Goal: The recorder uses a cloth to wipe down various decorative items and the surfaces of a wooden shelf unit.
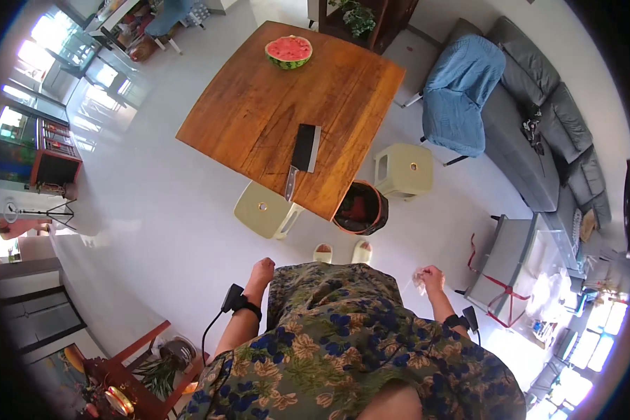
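My left hand (262, 271) hangs at my left side, its fingers curled in, with nothing visible in it. On the other side, my right hand (434, 278) is closed on a crumpled piece of clear plastic film (418, 281). Ahead stands a wooden table (252, 119), out of reach of both hands. A cut watermelon half (289, 53) rests near its far edge, red flesh up. Close to the near corner lies a cleaver (304, 150) with a dark blade, its handle toward me.
A lined trash bin (362, 208) stands by the table's near corner, between two pale green stools (404, 170). Farther right are a chair with a blue cover (462, 91) and a grey sofa (511, 133). A grey cabinet (500, 262) with red ribbon stands at right.
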The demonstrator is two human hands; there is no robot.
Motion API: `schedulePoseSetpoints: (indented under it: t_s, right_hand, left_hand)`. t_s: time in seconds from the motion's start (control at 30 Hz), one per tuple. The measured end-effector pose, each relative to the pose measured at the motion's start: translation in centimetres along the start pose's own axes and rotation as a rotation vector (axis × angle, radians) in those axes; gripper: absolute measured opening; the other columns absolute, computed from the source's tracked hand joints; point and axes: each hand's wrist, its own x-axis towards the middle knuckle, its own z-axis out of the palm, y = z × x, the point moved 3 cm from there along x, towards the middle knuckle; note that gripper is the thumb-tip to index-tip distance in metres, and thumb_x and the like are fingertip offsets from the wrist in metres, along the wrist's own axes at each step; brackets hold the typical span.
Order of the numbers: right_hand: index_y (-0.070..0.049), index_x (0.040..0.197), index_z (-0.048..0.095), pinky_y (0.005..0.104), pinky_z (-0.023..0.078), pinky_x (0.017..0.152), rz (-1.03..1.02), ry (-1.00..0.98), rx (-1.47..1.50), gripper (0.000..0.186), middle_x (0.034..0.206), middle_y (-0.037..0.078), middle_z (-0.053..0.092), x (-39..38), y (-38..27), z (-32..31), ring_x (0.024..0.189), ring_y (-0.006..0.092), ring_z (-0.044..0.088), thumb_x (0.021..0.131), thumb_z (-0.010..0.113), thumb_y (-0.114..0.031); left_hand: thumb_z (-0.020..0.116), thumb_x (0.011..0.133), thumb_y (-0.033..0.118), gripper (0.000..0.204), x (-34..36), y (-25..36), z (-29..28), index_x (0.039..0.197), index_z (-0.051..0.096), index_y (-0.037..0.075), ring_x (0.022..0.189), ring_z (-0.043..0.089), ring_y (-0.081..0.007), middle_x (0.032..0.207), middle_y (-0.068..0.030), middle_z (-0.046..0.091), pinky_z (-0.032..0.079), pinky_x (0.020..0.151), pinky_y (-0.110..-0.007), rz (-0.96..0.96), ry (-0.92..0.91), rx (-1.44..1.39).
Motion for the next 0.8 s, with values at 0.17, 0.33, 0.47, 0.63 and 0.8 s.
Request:
schedulePoseSetpoints:
  t_s: [0.17, 0.33, 0.47, 0.63, 0.8]
  right_hand:
    - [-0.005, 0.072, 0.063, 0.0282, 0.048, 0.058, 0.029, -0.028, -0.056, 0.01, 0.067, 0.008, 0.063, -0.8, 2.6, 0.5, 0.062, 0.0158, 0.059, 0.062, 0.065, -0.004]
    - [-0.004, 0.071, 0.063, 0.0278, 0.049, 0.057, -0.01, -0.113, -0.157, 0.008, 0.067, 0.008, 0.062, 1.1, 3.4, 2.4, 0.061, 0.0154, 0.059, 0.063, 0.063, -0.002]
    - [-0.004, 0.07, 0.062, 0.0285, 0.049, 0.058, 0.06, -0.173, -0.057, 0.008, 0.066, 0.007, 0.062, 2.9, 0.9, 4.2, 0.061, 0.0153, 0.059, 0.063, 0.063, -0.002]
    - [-0.004, 0.07, 0.061, 0.0295, 0.049, 0.059, -0.081, -0.139, -0.141, 0.009, 0.064, 0.006, 0.061, 3.5, 0.9, 6.8, 0.063, 0.0143, 0.059, 0.062, 0.065, -0.003]
    - [-0.004, 0.07, 0.06, 0.0307, 0.049, 0.059, -0.104, -0.132, -0.162, 0.011, 0.065, 0.006, 0.061, 0.9, -3.0, 8.4, 0.064, 0.0139, 0.06, 0.062, 0.066, -0.004]
  left_hand:
    - [0.046, 0.08, 0.014, 0.018, -1.6, 1.9, -1.0, 0.078, 0.061, 0.004, 0.072, 0.06, -0.0327, 0.074, -0.0186, 0.061, 0.048, 0.066, -0.04, -0.051, 0.05, 0.01]
    - [0.044, 0.079, 0.011, 0.019, -6.1, 0.9, -1.2, 0.086, 0.06, 0.003, 0.057, 0.06, -0.0244, 0.068, -0.0166, 0.06, 0.049, 0.06, -0.036, -0.11, 0.087, -0.165]
    - [0.049, 0.08, 0.003, 0.012, -9.7, 0.6, -2.7, 0.087, 0.058, 0.001, 0.056, 0.054, -0.0158, 0.065, -0.0052, 0.053, 0.048, 0.05, -0.029, -0.166, 0.033, -0.24]
    - [0.042, 0.081, 0.01, 0.02, -9.5, -1.5, -3.9, 0.088, 0.058, 0.001, 0.053, 0.06, -0.0214, 0.064, -0.0138, 0.059, 0.049, 0.053, -0.034, -0.158, 0.084, -0.188]
    - [0.042, 0.08, 0.009, 0.02, -8.0, -2.0, -5.8, 0.089, 0.059, 0.002, 0.058, 0.061, -0.0252, 0.067, -0.0168, 0.06, 0.05, 0.059, -0.036, -0.102, 0.048, -0.15]
